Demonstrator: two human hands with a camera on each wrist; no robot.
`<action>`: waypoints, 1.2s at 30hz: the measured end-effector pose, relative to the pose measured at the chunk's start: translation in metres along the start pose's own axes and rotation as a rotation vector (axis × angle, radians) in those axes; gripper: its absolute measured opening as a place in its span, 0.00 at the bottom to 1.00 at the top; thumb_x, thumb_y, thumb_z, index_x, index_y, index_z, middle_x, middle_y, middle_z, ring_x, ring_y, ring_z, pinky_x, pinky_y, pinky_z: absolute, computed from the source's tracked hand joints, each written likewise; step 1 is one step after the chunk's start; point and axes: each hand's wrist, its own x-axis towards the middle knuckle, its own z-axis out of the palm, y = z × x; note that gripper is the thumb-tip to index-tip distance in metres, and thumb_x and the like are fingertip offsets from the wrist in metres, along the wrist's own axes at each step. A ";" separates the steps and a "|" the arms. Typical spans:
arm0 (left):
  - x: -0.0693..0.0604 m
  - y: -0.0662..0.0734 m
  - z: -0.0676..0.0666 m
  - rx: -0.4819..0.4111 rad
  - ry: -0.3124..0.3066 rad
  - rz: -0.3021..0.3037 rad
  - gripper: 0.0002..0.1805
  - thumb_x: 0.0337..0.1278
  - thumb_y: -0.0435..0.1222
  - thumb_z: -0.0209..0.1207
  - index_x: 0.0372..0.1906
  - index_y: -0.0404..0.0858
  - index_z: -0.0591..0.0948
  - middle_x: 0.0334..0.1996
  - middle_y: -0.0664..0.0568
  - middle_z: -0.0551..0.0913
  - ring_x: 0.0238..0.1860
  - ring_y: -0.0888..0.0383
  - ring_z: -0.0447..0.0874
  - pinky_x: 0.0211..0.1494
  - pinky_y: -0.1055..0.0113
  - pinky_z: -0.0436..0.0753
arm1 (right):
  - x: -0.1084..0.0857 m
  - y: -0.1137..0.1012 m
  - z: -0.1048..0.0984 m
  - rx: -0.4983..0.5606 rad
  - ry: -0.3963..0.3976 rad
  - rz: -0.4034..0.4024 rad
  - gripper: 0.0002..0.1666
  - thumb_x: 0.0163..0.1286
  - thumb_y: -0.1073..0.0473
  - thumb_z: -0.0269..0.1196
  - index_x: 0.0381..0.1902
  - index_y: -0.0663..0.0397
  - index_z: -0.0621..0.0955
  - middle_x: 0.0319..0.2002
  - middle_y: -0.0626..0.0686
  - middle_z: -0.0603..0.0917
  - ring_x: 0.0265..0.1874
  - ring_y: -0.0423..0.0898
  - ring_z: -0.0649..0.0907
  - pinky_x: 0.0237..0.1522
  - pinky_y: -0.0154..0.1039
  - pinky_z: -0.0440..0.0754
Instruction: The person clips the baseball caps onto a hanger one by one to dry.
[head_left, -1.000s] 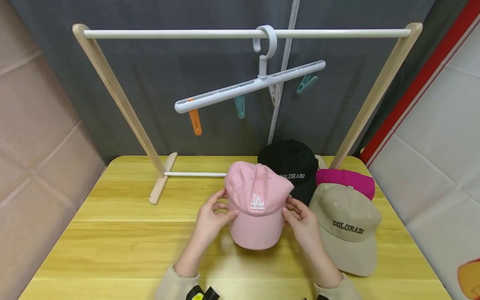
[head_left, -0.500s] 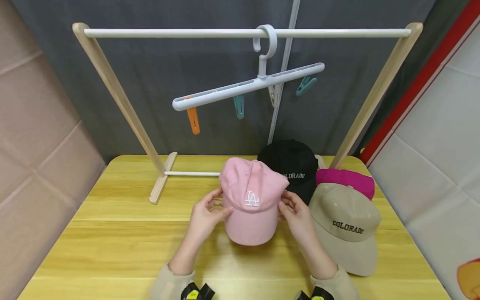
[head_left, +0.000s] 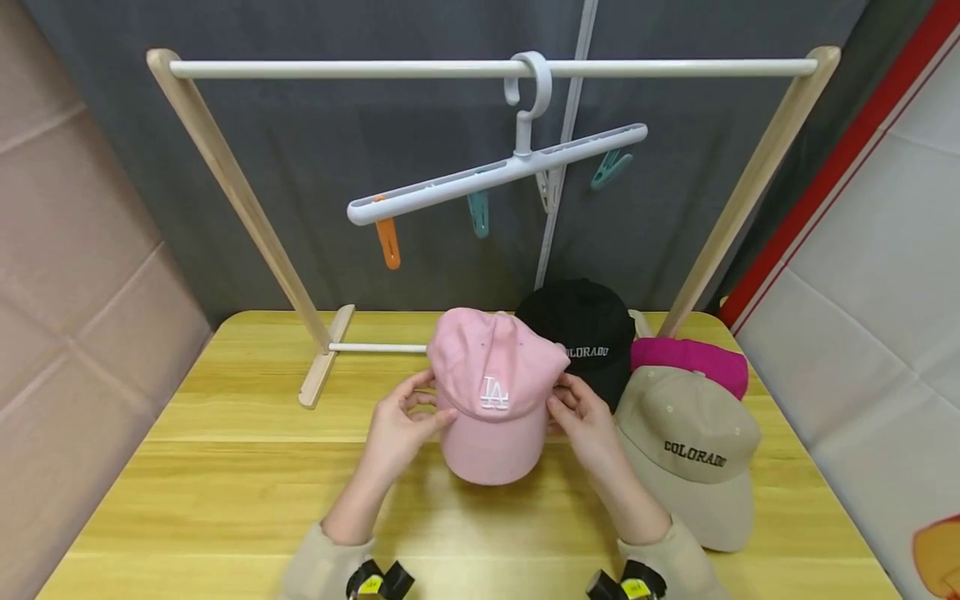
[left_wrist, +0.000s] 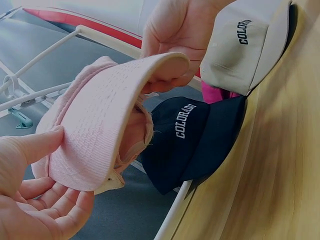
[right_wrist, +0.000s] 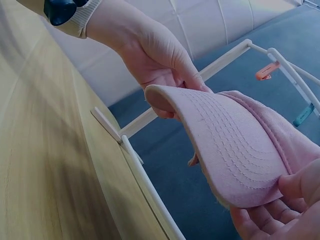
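Between both hands hangs a pink baseball cap [head_left: 491,400] with a white LA mark, its brim toward the person and held up off the table. My left hand [head_left: 401,425] pinches one side of it near the brim, thumb [left_wrist: 42,142] on top and fingers beneath. On the other side my right hand [head_left: 588,421] grips the brim's edge the same way, as the right wrist view shows with its thumb [right_wrist: 300,185] on the cloth. A black Colorado cap [head_left: 581,321] sits just behind the pink one, partly covered by it.
A beige Colorado cap [head_left: 686,450] and a magenta cap [head_left: 690,360] lie at the right. Above, a white hanger [head_left: 502,172] with orange, teal and white clips hangs tilted from the rack's white bar [head_left: 337,69]. Wooden posts [head_left: 240,200] stand on the table [head_left: 225,483].
Both hands have carried the pink cap a little to the left and slightly upward in the head view. The grip on it looks the same, and the other caps have stayed put.
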 end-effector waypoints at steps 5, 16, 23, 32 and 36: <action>0.001 0.000 -0.003 -0.002 -0.005 0.020 0.33 0.43 0.25 0.71 0.59 0.30 0.75 0.46 0.42 0.80 0.41 0.51 0.81 0.42 0.66 0.83 | 0.002 -0.001 0.002 -0.003 -0.014 0.014 0.19 0.71 0.75 0.50 0.59 0.73 0.71 0.48 0.66 0.79 0.34 0.41 0.81 0.33 0.35 0.81; 0.003 0.001 -0.012 0.016 -0.013 0.051 0.33 0.44 0.26 0.71 0.60 0.32 0.74 0.49 0.44 0.78 0.43 0.52 0.80 0.45 0.61 0.82 | 0.012 0.002 0.003 0.091 -0.108 0.035 0.17 0.72 0.72 0.49 0.56 0.76 0.69 0.40 0.51 0.80 0.35 0.42 0.79 0.37 0.41 0.79; 0.004 0.003 -0.018 0.026 -0.026 0.057 0.33 0.46 0.27 0.70 0.61 0.31 0.74 0.52 0.43 0.77 0.44 0.53 0.80 0.47 0.58 0.82 | 0.017 0.004 0.004 0.178 -0.177 0.035 0.14 0.72 0.72 0.48 0.54 0.73 0.68 0.37 0.47 0.79 0.35 0.41 0.78 0.35 0.37 0.76; 0.005 0.002 -0.023 0.030 -0.067 0.053 0.33 0.48 0.26 0.69 0.62 0.30 0.72 0.54 0.41 0.77 0.46 0.51 0.79 0.47 0.60 0.81 | 0.020 0.005 0.004 0.227 -0.271 -0.019 0.12 0.74 0.69 0.48 0.53 0.70 0.69 0.40 0.48 0.79 0.38 0.41 0.78 0.38 0.38 0.77; 0.006 0.004 -0.024 0.038 -0.078 0.059 0.33 0.49 0.27 0.69 0.62 0.31 0.72 0.54 0.41 0.77 0.47 0.51 0.79 0.47 0.63 0.81 | 0.020 0.005 0.004 0.263 -0.299 -0.047 0.10 0.74 0.70 0.47 0.51 0.66 0.70 0.39 0.48 0.79 0.38 0.40 0.78 0.38 0.36 0.78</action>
